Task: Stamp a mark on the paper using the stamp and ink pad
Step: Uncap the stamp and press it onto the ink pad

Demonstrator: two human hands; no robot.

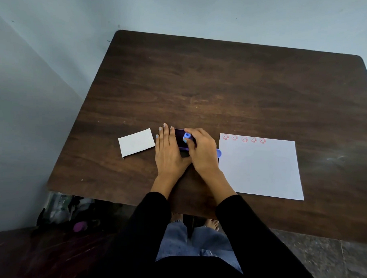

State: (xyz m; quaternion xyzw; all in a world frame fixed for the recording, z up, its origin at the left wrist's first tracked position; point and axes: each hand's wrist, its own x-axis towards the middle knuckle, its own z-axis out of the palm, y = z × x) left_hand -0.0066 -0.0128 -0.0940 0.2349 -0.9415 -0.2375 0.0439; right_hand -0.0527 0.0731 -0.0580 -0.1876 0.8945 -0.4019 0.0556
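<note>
A dark purple ink pad (181, 138) lies open on the brown table (222, 88), between my two hands. My left hand (169, 153) rests flat along the pad's left side, fingers apart. My right hand (201, 152) grips a small blue stamp (187, 136) and holds it down on the pad. A white sheet of paper (261, 171) lies to the right, with a row of several red smiley marks (244, 139) along its top edge. A blue round piece (219, 153) peeks out from behind my right hand at the paper's left edge.
A white rectangular lid or box (136, 142) lies left of my left hand. Beyond the table's far edge stands a pale wall (184, 10). Bags and clutter (70, 213) sit on the floor under the table's near left corner.
</note>
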